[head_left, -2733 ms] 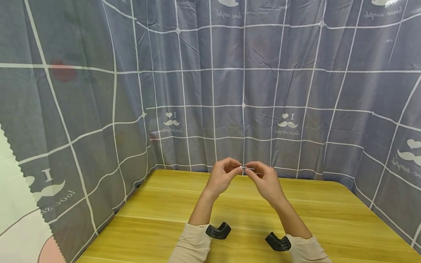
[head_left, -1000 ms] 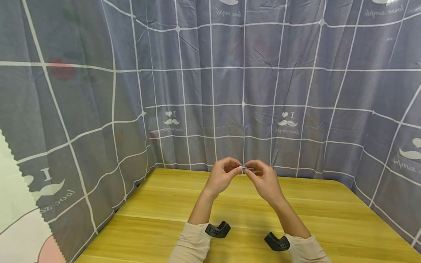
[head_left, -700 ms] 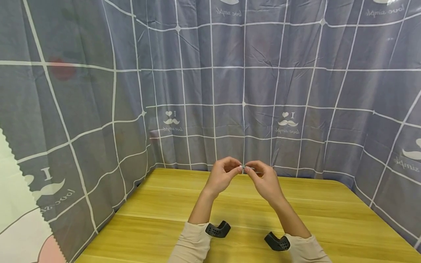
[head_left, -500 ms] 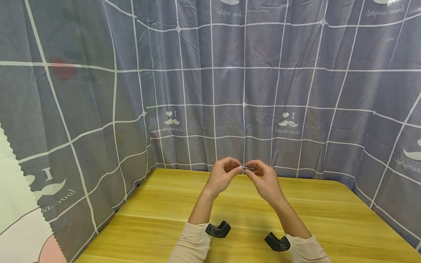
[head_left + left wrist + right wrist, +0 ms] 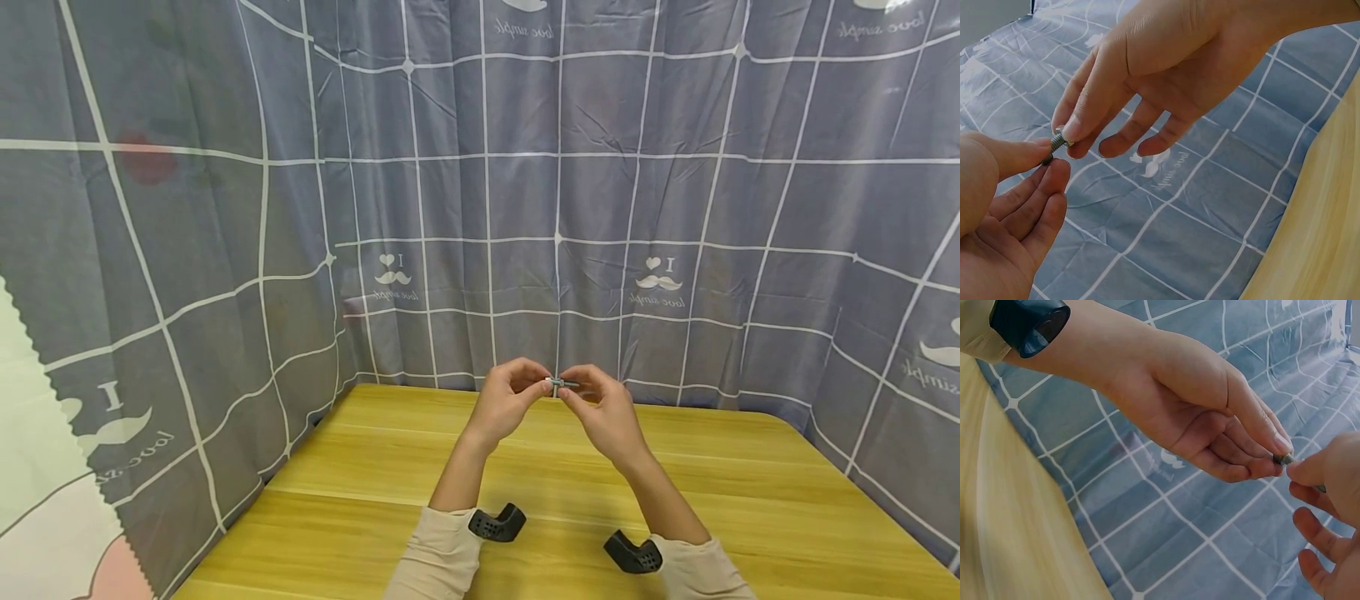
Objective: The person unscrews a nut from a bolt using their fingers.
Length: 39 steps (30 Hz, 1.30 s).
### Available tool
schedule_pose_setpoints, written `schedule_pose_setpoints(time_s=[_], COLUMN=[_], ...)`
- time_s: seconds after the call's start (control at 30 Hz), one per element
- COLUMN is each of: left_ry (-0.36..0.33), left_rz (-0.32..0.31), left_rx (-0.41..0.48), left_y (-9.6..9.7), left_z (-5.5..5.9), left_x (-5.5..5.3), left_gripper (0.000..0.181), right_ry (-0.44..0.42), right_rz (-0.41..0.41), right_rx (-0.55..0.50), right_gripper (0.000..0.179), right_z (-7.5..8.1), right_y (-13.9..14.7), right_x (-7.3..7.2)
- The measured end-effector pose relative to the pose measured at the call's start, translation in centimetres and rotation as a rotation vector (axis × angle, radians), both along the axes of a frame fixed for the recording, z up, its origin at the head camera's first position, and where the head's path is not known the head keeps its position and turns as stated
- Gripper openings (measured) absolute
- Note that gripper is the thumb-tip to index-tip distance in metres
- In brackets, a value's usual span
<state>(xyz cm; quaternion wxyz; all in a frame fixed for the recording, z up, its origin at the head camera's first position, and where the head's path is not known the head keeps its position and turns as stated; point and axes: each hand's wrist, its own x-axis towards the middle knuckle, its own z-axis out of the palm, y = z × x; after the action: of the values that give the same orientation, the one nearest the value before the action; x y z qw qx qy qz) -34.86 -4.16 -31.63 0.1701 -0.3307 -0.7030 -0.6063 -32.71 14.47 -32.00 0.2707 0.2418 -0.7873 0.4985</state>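
A small metal bolt (image 5: 556,382) with a threaded shank is held level between the two hands, above the far part of the table. My left hand (image 5: 510,404) pinches its left end between thumb and fingertips. From the other side, my right hand (image 5: 603,412) pinches the bolt farther along, and a thin length of shank sticks out past those fingers. The left wrist view shows bare thread of the bolt (image 5: 1057,142) between both thumbs, with what looks like a nut (image 5: 1067,139) at the right thumb. Fingertips largely cover both grips.
A yellow wood-grain table (image 5: 555,492) lies beneath the forearms. Grey-blue checked curtains (image 5: 517,192) hang behind and at both sides. Black devices are strapped at the left wrist (image 5: 498,525) and right wrist (image 5: 633,552). Pale patterned cloth (image 5: 45,483) hangs at the lower left.
My right fingertips shift slightly on the bolt, covering more of it 0.7 s ago and showing more now. My left hand keeps its pinch, and both arms stay in place.
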Motion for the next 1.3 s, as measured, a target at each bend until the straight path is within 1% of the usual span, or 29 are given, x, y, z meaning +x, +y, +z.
schedule_pose_setpoints(time_s=[0.13,0.3,0.47,0.6,0.7,0.87,1.03,1.3], left_ry=[-0.008,-0.012,-0.011,-0.013,-0.009,0.001,0.005,0.002], left_rz=[-0.002,-0.005,0.0,0.008,0.006,-0.003,-0.004,0.0], left_rx=[-0.004,-0.009,-0.011,-0.016,-0.015,-0.015,-0.012,-0.015], left_y=[-0.03,-0.07,-0.07,-0.05,-0.07,-0.09,-0.19,-0.28], left_z=[0.04,0.05,0.12,0.14,0.14,0.06,-0.02,0.01], left_x=[0.05,0.1,0.13,0.13,0.15,0.19,0.05,0.03], left_gripper=[0.011,0.012,0.009,0.008,0.009,0.01,0.01,0.01], right_ry=[-0.016,-0.032,-0.007,0.011,0.01,-0.006,0.011,0.039], right_rz=[-0.006,-0.016,-0.004,-0.005,-0.02,-0.041,0.004,0.11], right_rx=[0.004,0.01,0.014,0.014,0.016,0.023,0.015,-0.05], right_gripper=[0.025,0.024,0.017,0.023,0.026,0.02,0.016,0.018], right_z=[-0.06,-0.13,-0.02,0.03,-0.05,-0.15,-0.02,0.08], right_y=[0.06,0.22,0.17,0.06,-0.02,-0.1,-0.16,-0.06], right_x=[-0.04,-0.06,-0.08,0.03,0.09,0.15,0.1,0.23])
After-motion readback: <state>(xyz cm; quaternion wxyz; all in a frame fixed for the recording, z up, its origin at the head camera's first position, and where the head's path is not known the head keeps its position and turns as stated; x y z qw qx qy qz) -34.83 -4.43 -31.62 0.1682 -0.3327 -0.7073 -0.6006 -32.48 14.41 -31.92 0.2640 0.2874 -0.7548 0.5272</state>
